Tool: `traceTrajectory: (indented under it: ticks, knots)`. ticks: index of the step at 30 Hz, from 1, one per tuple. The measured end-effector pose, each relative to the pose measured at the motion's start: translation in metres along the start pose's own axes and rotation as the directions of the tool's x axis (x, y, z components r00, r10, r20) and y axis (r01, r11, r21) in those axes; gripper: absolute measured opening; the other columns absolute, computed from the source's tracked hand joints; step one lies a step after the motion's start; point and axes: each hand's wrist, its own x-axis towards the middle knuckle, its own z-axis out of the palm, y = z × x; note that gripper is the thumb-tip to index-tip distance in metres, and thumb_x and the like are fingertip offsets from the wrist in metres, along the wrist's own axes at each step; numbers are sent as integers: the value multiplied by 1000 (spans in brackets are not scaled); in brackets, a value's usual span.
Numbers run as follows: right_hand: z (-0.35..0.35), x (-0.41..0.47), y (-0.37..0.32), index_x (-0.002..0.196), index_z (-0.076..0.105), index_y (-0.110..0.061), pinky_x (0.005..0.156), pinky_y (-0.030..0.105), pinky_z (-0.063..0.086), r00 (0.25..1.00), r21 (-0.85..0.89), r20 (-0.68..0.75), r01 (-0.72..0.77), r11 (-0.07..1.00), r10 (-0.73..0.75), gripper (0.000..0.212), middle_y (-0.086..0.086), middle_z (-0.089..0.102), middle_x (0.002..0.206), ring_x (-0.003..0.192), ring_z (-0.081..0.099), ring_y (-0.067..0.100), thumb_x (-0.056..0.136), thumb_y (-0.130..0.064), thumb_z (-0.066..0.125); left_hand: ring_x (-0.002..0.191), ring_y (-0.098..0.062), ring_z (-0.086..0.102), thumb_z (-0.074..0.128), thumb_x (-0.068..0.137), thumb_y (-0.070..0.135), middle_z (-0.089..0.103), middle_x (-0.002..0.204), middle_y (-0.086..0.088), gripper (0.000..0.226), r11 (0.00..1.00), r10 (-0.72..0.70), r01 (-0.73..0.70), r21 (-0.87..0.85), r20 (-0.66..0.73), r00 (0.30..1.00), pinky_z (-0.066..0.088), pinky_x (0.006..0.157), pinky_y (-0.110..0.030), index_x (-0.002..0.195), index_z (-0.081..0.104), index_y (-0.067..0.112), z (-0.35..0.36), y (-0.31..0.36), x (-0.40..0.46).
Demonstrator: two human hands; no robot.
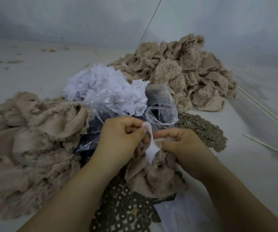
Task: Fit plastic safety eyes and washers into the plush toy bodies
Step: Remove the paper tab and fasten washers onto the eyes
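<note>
While both hands are gripping the plush body [153,176], its white strip [149,141] is running near-vertically between them. Left hand [120,139] fingers are curling round the strip; right hand [183,144] fingers are pinching the plush edge.

The left hand [118,139] hides the fingertips pinching the white strip [150,146].

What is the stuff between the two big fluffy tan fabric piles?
In the head view, between the near-left tan plush pile and the far tan plush pile sit crumpled white fabric pieces and a clear plastic bag.

Plush piles [29,144] [185,76] flank the bag [111,101]; washers [128,213] lie nearest.
</note>
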Motion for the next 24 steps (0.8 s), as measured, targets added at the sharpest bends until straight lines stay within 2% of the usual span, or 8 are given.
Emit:
traceTrajectory:
  ticks: [3,8,11,13,16,18,21,24]
  knots:
    - [-1,-1,-1,107,77,-7,83,39,59,966,71,247,-101,992,81,22,22,74,105,97,73,35,90,0,65,55,-8,67,75,84,3,73,64,3,27,997,33,-32,66,-21,999,50,50,-16,67,75,24,2,-5,2]
    - [-2,1,-3,99,76,0,76,38,59,934,196,321,-227,954,156,16,26,73,97,84,73,32,87,-4,66,71,0,70,79,80,9,73,75,19,27,953,280,-280,117,22,960,53,65,-13,79,78,36,5,-14,0]
    - [-5,1,-6,101,73,5,77,40,59,903,256,388,-299,919,186,26,27,72,98,84,72,34,83,-13,71,70,-4,67,80,80,12,72,74,15,14,835,493,-489,253,53,869,51,68,-15,85,80,25,1,-19,4]
    - [-4,0,-8,99,73,4,75,39,58,892,249,412,-308,918,188,26,25,72,95,83,72,33,80,-14,73,72,-5,67,80,80,12,73,76,12,7,812,522,-523,258,81,849,52,70,-18,84,81,18,-1,-21,6]
    - [-1,-1,-4,88,76,-2,66,35,58,926,239,316,-290,927,208,12,21,72,86,72,71,28,76,-4,74,67,-10,70,78,80,7,75,74,7,20,942,331,-335,39,72,941,56,63,-22,83,81,26,-4,-20,4]
    - [-1,0,-1,87,78,-3,63,33,59,955,139,215,-237,961,205,13,21,73,84,69,72,26,84,5,68,48,-15,62,74,82,3,70,61,-5,23,973,200,-193,-128,46,979,51,50,-25,82,80,25,-7,-18,4]
    - [2,-2,-2,92,79,-9,75,41,61,986,-133,83,-129,983,141,16,18,76,89,79,74,30,89,1,68,30,-18,42,67,85,1,61,52,-17,18,942,94,-66,-329,70,993,35,39,-20,80,77,15,-12,-14,5]
    - [7,-2,-2,75,79,-24,63,28,54,1000,-274,-16,-29,961,25,21,5,74,73,64,65,17,85,-6,74,27,-20,45,62,80,1,67,64,-22,13,823,139,35,-568,260,956,38,39,-19,83,72,9,-12,-3,-2]
